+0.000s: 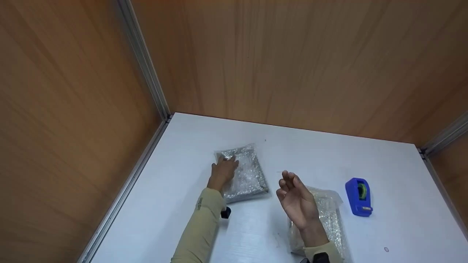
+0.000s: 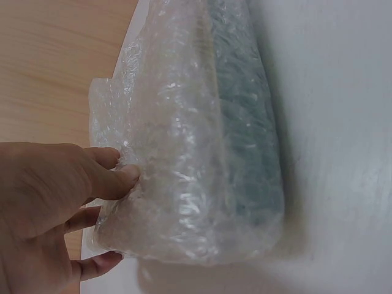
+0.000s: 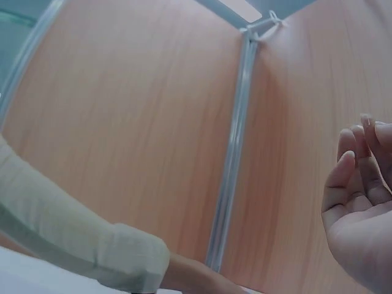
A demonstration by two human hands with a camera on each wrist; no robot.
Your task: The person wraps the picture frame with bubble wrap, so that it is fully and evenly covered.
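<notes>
A bubble-wrapped package (image 1: 248,179) lies flat on the white table, left of centre. My left hand (image 1: 223,171) rests on its upper left part with spread fingers. In the left wrist view, the thumb and fingertips of my left hand (image 2: 55,208) touch the clear bubble wrap (image 2: 177,147), and a greenish side shows through it. My right hand (image 1: 298,204) is raised, palm up, over a second bubble-wrapped package (image 1: 331,215) and partly hides it. The right wrist view shows my right hand (image 3: 361,208) with loosely bent fingers, the thumb close to a fingertip.
A blue tape dispenser (image 1: 358,197) with a green roll stands to the right of the second package. Wooden panels (image 1: 292,65) close in the table (image 1: 204,128) at the back and sides, with metal posts (image 1: 144,58) at the corners.
</notes>
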